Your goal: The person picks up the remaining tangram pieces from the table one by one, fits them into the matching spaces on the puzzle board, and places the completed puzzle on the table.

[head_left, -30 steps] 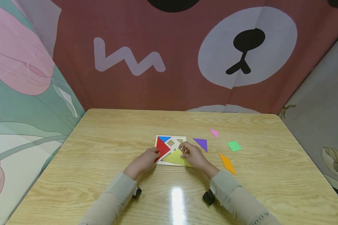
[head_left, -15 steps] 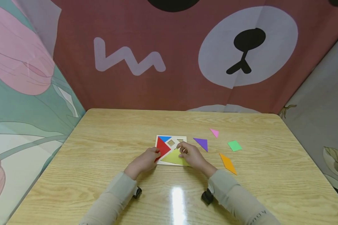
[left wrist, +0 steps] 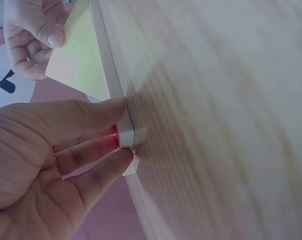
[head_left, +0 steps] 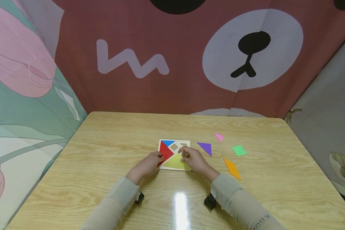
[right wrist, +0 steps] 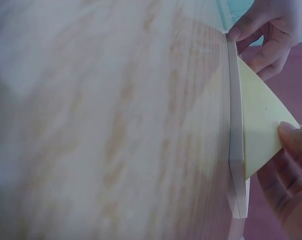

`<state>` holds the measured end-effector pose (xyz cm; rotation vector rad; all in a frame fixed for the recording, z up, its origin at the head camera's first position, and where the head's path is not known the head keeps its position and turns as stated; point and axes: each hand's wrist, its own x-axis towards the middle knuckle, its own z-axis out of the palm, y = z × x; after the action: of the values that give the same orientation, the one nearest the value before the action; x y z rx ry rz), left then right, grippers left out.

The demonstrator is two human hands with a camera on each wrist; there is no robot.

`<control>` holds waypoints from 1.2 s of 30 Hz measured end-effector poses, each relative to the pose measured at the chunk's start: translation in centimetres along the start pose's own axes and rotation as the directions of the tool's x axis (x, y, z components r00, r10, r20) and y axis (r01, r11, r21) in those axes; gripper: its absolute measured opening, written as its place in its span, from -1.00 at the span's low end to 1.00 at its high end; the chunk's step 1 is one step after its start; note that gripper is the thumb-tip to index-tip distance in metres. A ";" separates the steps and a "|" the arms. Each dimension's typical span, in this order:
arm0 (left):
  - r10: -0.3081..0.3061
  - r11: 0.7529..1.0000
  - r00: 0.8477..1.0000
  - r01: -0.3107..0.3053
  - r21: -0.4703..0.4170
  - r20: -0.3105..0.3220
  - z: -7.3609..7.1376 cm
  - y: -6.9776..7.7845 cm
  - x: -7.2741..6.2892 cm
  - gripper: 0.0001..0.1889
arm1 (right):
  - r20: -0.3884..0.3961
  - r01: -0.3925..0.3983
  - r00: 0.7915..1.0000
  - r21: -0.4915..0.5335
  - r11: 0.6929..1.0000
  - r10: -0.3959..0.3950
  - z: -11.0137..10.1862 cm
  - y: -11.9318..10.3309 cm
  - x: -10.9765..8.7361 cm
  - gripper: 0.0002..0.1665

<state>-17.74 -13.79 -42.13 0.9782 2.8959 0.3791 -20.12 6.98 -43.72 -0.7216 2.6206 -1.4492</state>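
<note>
Left hand (head_left: 146, 163) grips the near corner of a flat white tray with cut-outs (head_left: 178, 141), beside a flat red triangle (head_left: 166, 151). Right hand (head_left: 196, 159) pinches one corner of a flat yellow triangle (head_left: 174, 162), tilted over the tray between the hands. Beyond the left hand: flat blue triangle (head_left: 168, 142), in the tray. Beyond the right hand: flat purple triangle (head_left: 206, 148). Further right: flat orange parallelogram (head_left: 233, 168).

Yellow triangle (head_left: 174, 162), red triangle (head_left: 165, 151), white board (head_left: 188, 143), pale table (head_left: 103, 150) (wood-grained)
</note>
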 end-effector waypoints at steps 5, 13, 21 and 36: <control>-0.024 0.999 1.000 0.025 -0.027 0.011 0.1 0.0 0.0 -0.65 | -0.001 0.008 1.000 -0.006 1.000 -0.008 0.1 0.0 0.1 -0.68; 0.003 1.000 1.000 -0.003 -0.006 -0.012 0.1 -0.1 0.0 -0.70 | 0.010 0.021 1.000 -0.009 1.000 -0.021 0.3 -0.3 0.3 -0.68; 0.012 1.000 1.000 -0.012 0.007 -0.013 0.2 -0.2 0.2 -0.73 | 0.019 0.066 0.998 -0.010 0.998 -0.066 0.4 -0.3 0.5 -0.69; 0.004 1.000 1.000 -0.004 -0.002 -0.025 0.2 -0.3 0.1 -0.79 | 0.021 0.036 0.999 -0.020 0.999 -0.036 0.8 -0.6 0.9 -0.70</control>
<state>-17.96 -13.94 -42.43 0.9867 2.9155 0.3975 -20.50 5.67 -43.58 -0.7859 2.6241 -1.4181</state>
